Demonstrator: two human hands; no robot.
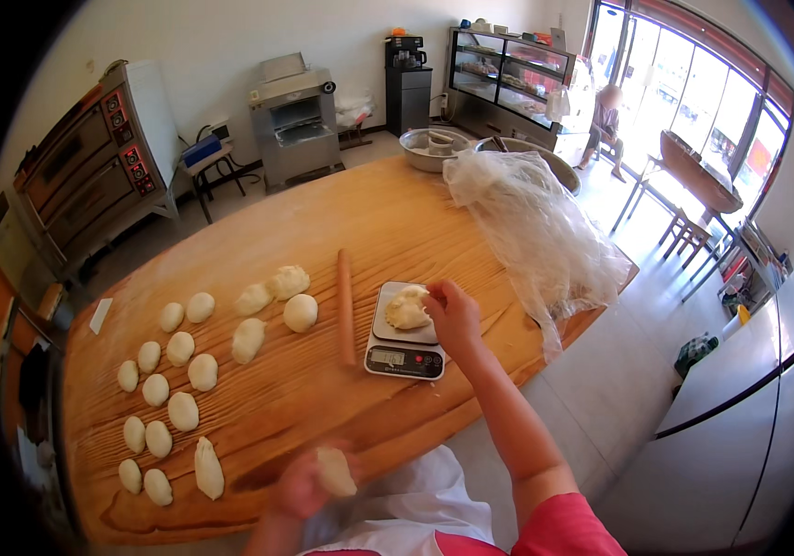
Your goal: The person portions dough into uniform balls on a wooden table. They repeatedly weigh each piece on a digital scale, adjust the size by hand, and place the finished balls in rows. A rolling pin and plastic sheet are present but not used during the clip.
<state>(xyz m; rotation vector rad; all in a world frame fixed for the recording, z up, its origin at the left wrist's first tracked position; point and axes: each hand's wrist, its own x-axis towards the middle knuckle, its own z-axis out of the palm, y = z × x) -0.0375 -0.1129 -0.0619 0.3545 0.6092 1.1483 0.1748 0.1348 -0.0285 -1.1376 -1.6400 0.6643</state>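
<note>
A lump of dough rests on the pan of a digital kitchen scale, whose display is lit. The fingers of my right hand touch that lump's right edge; whether they pinch it is hard to see. Close to my apron, my left hand holds a piece of dough, both slightly blurred. Just left of the scale lies a wooden rolling pin. Further left, a smooth dough ball sits beside rougher dough pieces. An elongated dough piece lies nearer the table's front edge.
Several small dough balls stand in rows at the wooden table's left. A clear plastic sheet covers its right end, near metal bowls. Beyond are a deck oven, a dough sheeter, a display case and a seated person.
</note>
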